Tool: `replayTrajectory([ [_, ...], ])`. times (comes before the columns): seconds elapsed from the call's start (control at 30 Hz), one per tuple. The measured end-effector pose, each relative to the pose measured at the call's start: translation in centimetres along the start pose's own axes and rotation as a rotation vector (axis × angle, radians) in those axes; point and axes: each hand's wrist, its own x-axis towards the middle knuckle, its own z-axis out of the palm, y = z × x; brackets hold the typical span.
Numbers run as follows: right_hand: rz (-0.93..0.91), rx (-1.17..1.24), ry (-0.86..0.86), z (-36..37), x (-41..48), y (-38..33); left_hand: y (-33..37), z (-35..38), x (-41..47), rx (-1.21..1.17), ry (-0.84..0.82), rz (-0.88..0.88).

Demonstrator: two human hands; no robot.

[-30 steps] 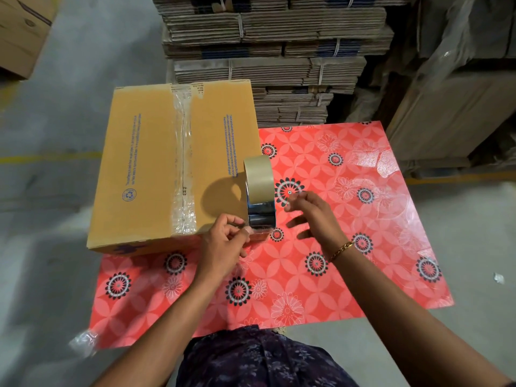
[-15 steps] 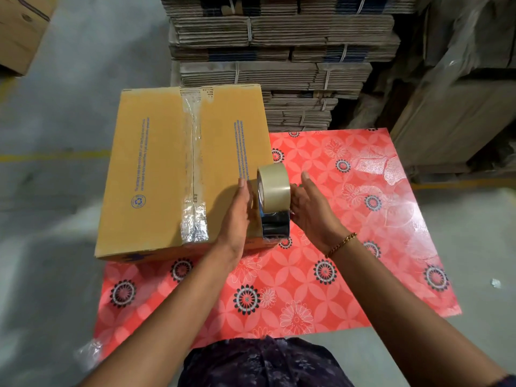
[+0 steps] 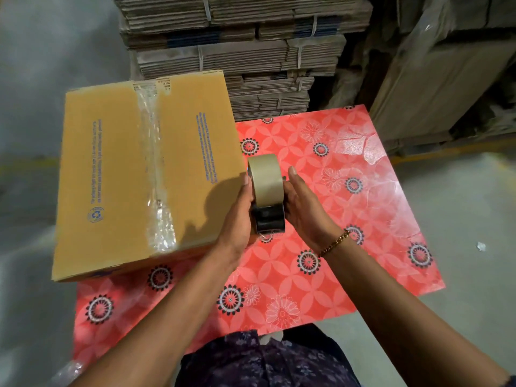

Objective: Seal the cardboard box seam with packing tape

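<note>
A closed tan cardboard box (image 3: 111, 174) lies on the left part of a red flowered table (image 3: 349, 247). Clear packing tape (image 3: 156, 174) runs along its middle seam from the far edge over the near edge. Just right of the box, a beige tape roll on a dark dispenser (image 3: 266, 191) stands upright above the table. My left hand (image 3: 241, 216) presses its left side and my right hand (image 3: 303, 210) presses its right side, so both hands hold it between them. The dispenser does not touch the box.
Bundled stacks of flat cardboard (image 3: 251, 51) rise behind the table. Plastic-wrapped cartons (image 3: 446, 74) stand at the back right. Grey concrete floor (image 3: 469, 219) surrounds the table. A clear plastic scrap (image 3: 360, 143) lies on the table's far right.
My left hand has come off the tape end and closed on the dispenser's left side; my right hand closed on its right side. Both hands now hold it upright, slightly higher.
</note>
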Motion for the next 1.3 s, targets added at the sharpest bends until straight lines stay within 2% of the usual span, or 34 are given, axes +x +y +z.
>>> replayTrajectory([
  [0.2, 0.038, 0.029, 0.085, -8.2, 0.4, 0.3, -2.6, 7.8, 4.2, 0.034, -0.021, -0.02],
  [0.4, 0.12, -0.017, 0.182, -17.2, 2.2, 1.5, -5.4, 15.4, 8.3, 0.027, 0.023, -0.115],
  [0.6, 0.185, -0.069, 0.164, -21.9, 3.9, 2.8, -7.4, 19.8, 11.4, -0.074, 0.038, -0.152],
  [0.8, 0.209, -0.053, 0.181, -23.7, 5.0, 3.9, -9.4, 21.6, 13.3, -0.075, 0.125, -0.15],
  [1.0, 0.228, -0.175, 0.21, -25.1, 5.8, 5.6, -10.9, 21.9, 13.9, -0.111, 0.133, -0.214],
  [1.17, 0.247, -0.197, 0.154, -26.1, 5.1, 4.5, -11.1, 21.5, 13.7, -0.041, 0.15, -0.209],
  [1.3, 0.223, -0.181, 0.135, -26.9, 4.0, 3.3, -11.7, 19.4, 13.3, 0.176, 0.17, -0.206],
])
